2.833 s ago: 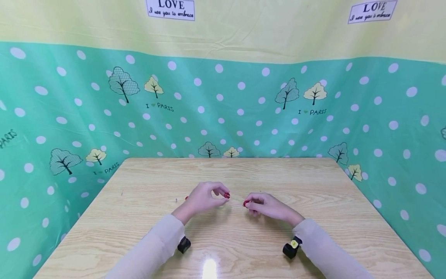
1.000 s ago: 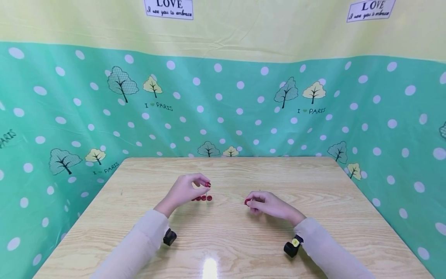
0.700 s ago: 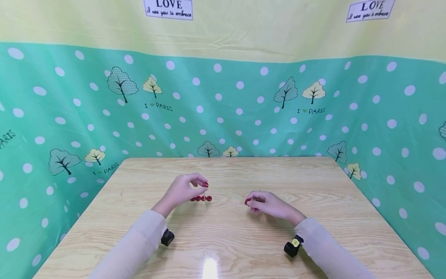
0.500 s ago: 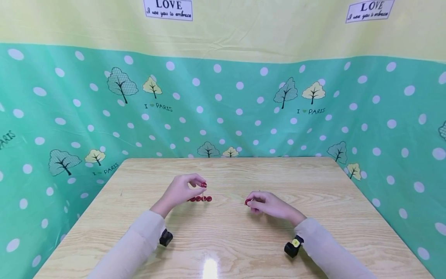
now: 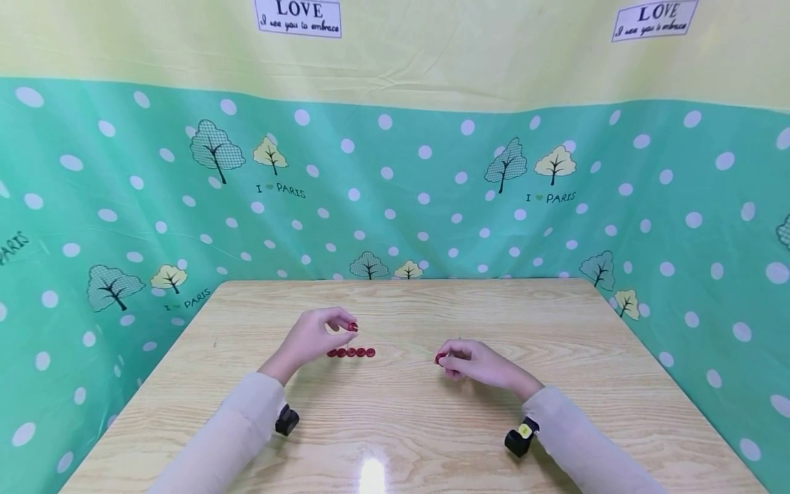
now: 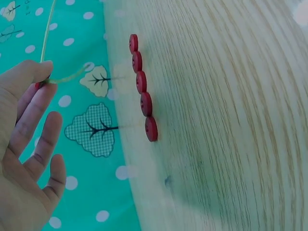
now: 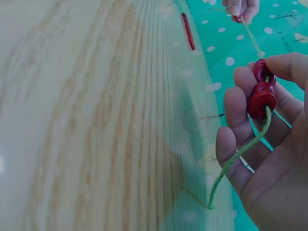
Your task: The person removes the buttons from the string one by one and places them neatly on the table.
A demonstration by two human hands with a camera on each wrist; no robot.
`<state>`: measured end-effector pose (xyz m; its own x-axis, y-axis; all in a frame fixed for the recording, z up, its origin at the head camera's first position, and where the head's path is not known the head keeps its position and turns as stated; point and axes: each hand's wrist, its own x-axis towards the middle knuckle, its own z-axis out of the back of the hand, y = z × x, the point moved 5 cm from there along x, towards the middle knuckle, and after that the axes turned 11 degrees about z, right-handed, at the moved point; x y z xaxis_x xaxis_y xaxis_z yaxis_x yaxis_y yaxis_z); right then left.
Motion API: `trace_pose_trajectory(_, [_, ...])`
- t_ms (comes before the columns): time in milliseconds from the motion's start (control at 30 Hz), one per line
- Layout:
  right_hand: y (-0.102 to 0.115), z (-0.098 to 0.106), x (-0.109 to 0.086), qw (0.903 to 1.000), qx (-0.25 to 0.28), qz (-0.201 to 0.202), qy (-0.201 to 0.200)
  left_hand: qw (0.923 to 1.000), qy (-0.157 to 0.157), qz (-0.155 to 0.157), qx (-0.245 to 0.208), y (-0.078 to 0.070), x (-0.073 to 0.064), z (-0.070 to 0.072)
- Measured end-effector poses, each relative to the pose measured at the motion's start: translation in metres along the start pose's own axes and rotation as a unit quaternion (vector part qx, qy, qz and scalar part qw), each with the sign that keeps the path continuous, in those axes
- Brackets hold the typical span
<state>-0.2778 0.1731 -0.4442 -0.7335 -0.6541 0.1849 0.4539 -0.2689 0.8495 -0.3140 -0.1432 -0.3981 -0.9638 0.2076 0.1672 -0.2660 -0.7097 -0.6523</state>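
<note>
My left hand [image 5: 310,337] is raised above the table, pinching a red button [image 5: 353,327] between thumb and finger. A thin yellow-green string [image 6: 47,31] runs from that button, and a short loose end hangs by the fingertips. My right hand [image 5: 474,361] holds the other part of the string. In the right wrist view, several stacked red buttons [image 7: 261,102] are threaded on the green string [image 7: 226,168], between thumb and fingers. The string's tail droops below that palm. Below the left hand lies a row of red buttons [image 6: 141,83], touching edge to edge.
The wooden table [image 5: 395,425] reaches back to a green dotted cloth [image 5: 395,185] that hangs behind and at both sides. A black wrist camera [image 5: 286,420] sits under the left forearm, another black camera [image 5: 517,442] under the right.
My left hand has moved left and slightly up, away from the right hand, with its button still pinched. More of the button row shows. The right hand has hardly moved.
</note>
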Motion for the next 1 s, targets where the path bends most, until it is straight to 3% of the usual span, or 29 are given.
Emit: trace_pose_trajectory(1000, [-0.004,0.000,-0.001,0.9999,-0.003,-0.010,0.006,0.9990,-0.003,0.044,-0.005,0.031,-0.003,0.010])
